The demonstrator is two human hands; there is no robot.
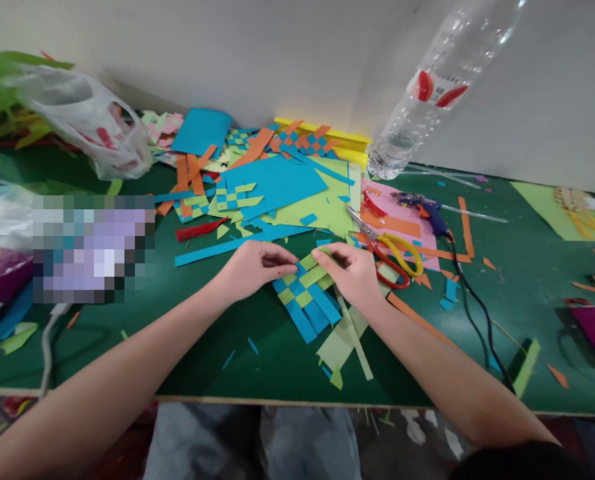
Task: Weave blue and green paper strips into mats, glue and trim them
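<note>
On the green table [537, 280], the left hand [250, 267] and the right hand [352, 270] pinch opposite edges of a woven mat of blue and light-green paper strips [305, 297] — its loose blue ends fan out toward the table's near edge. Just beyond the right hand lie scissors with yellow and red handles [390, 253], resting partly on a pink sheet [402, 213] beside a blue glue gun [427, 210]. Farther back sit a heap of cut paper [272, 180], a clear plastic bottle [442, 87] and a plastic bag [82, 120] — the bag well to the left.

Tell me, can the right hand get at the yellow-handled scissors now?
Probably yes: the scissors lie uncovered just beside the right hand, nothing between them, though that hand now pinches the woven paper mat.
</note>
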